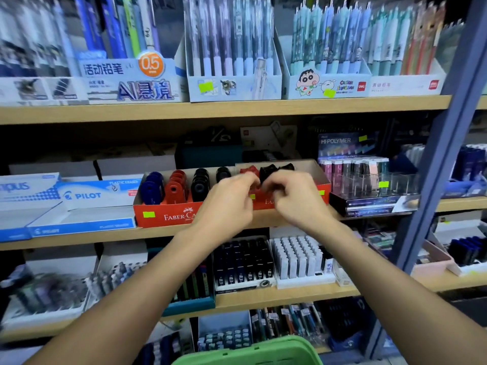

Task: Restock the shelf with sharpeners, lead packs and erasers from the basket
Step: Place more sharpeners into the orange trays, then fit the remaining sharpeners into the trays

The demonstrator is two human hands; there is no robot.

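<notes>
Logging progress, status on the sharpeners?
Both hands, left hand and right hand, pinching black sharpener over red Faber-Castell box. Nothing blocking.

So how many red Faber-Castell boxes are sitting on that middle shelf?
2. The left Faber-Castell box holds rows of blue, red and black sharpeners; the right Faber-Castell box sits beside it, mostly hidden by the left hand and right hand. More may hide behind.

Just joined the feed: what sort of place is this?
Most likely a stationery shop aisle: wooden shelves carry boxed pens, a Faber-Castell sharpener box and price stickers.
</notes>
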